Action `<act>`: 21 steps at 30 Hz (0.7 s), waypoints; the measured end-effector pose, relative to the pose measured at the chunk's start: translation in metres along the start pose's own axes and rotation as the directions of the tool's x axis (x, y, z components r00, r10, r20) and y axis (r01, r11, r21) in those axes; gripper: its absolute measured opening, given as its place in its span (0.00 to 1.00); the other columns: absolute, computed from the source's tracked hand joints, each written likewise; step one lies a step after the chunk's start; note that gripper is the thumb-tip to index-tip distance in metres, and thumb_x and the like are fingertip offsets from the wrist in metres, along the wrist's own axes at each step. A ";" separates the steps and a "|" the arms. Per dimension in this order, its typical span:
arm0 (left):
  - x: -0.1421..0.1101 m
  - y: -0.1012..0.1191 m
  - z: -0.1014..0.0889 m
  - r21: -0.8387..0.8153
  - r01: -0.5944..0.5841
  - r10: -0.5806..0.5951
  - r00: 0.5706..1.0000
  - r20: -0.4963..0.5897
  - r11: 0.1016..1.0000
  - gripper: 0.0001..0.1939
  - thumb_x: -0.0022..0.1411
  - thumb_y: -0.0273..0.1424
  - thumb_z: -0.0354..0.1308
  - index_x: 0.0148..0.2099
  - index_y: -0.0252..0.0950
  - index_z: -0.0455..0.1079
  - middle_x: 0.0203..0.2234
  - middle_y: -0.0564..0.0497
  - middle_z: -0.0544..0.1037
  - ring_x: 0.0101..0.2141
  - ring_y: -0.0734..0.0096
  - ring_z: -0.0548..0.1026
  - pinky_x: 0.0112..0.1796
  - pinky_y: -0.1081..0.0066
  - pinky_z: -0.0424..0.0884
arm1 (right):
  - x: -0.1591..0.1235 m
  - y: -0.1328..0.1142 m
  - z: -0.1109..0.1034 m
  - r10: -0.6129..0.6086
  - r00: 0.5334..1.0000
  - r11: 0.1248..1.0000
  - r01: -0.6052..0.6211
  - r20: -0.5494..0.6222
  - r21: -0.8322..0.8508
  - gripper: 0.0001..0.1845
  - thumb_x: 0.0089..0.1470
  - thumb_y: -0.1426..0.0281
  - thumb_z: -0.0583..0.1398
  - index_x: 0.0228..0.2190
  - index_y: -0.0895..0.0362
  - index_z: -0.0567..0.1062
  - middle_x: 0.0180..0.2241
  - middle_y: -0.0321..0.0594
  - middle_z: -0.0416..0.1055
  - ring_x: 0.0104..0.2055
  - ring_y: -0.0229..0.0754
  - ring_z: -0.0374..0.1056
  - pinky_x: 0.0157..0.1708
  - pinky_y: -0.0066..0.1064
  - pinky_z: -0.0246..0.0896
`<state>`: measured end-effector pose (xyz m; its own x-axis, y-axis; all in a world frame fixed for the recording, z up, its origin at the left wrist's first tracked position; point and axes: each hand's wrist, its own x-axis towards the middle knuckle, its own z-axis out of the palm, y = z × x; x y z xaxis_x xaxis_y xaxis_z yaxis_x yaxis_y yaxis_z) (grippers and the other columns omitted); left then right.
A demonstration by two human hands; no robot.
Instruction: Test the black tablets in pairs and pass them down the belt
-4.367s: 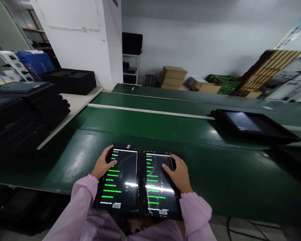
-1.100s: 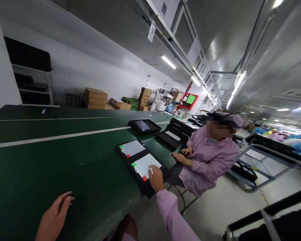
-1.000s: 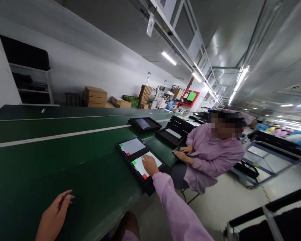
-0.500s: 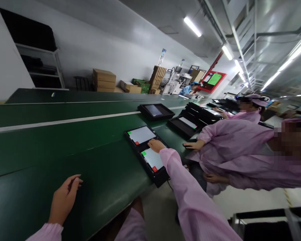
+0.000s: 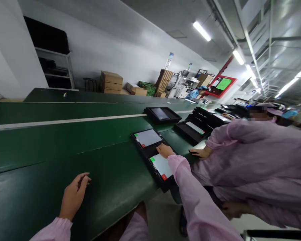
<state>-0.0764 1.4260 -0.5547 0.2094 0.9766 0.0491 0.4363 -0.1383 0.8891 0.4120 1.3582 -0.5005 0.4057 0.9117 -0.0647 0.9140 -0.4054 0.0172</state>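
A black tray [image 5: 145, 154] lies on the green bench with two tablets in it. Both the far tablet [image 5: 150, 136] and the near tablet [image 5: 162, 167] show a pale screen with a green and a red block at the corners. My right hand [image 5: 165, 150] is at the near tablet's upper edge, its fingers curled over that edge beside the gap between the tablets; the fingertips are partly hidden. My left hand [image 5: 74, 194] rests on the bench to the left, thumb and fingers loosely bent, holding nothing.
Behind the tray stands another black tray [image 5: 174, 115] with a dark-screened tablet. To its right are a tray [image 5: 183, 132] with a lit tablet and stacked black trays [image 5: 203, 115]. A co-worker [image 5: 253, 157] in pink leans in close on the right. The green bench [image 5: 110, 167] extends leftward.
My right hand moved from the near tablet's screen to its upper edge and stayed there. The co-worker leaned closer. My view swung right from two tablets showing dark test lists. My left hand stays on the bench.
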 end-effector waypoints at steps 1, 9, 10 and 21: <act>0.000 0.000 0.000 -0.004 0.007 -0.007 1.000 0.001 1.000 0.25 0.62 0.50 0.51 0.50 0.38 0.72 0.36 0.47 0.82 0.38 0.59 0.80 0.40 0.64 0.76 | 0.000 -0.001 0.000 0.010 1.000 1.000 -0.010 -0.006 -0.006 0.15 0.64 0.60 0.57 0.40 0.59 0.75 0.45 0.42 0.72 0.47 0.45 0.69 0.51 0.45 0.62; -0.003 -0.004 -0.003 -0.005 0.025 -0.025 1.000 0.014 1.000 0.25 0.61 0.51 0.51 0.49 0.39 0.72 0.37 0.47 0.81 0.37 0.59 0.80 0.38 0.65 0.75 | 0.003 -0.069 0.002 0.000 0.976 1.000 -0.002 -0.219 -0.011 0.17 0.63 0.57 0.55 0.41 0.57 0.73 0.48 0.47 0.70 0.51 0.46 0.65 0.56 0.38 0.50; -0.002 -0.004 -0.002 -0.007 0.021 -0.021 1.000 0.018 1.000 0.24 0.61 0.51 0.51 0.49 0.39 0.72 0.37 0.48 0.81 0.37 0.59 0.80 0.38 0.66 0.75 | 0.005 -0.080 0.002 0.001 0.971 1.000 -0.003 -0.238 -0.009 0.19 0.61 0.54 0.57 0.42 0.57 0.72 0.49 0.47 0.69 0.51 0.47 0.64 0.55 0.38 0.50; -0.045 0.020 0.008 -0.119 0.062 -0.073 0.993 -0.091 0.991 0.14 0.60 0.36 0.51 0.41 0.37 0.76 0.28 0.47 0.80 0.29 0.65 0.76 0.34 0.67 0.69 | -0.033 -0.145 0.020 -0.039 0.920 0.897 0.204 -0.390 0.391 0.11 0.50 0.60 0.59 0.29 0.55 0.72 0.38 0.55 0.72 0.49 0.60 0.68 0.45 0.46 0.63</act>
<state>-0.0703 1.3781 -0.5429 0.0963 0.9950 0.0254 0.3408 -0.0569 0.9384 0.2660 1.3853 -0.5208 0.3416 0.8802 0.3294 0.8988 -0.2036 -0.3881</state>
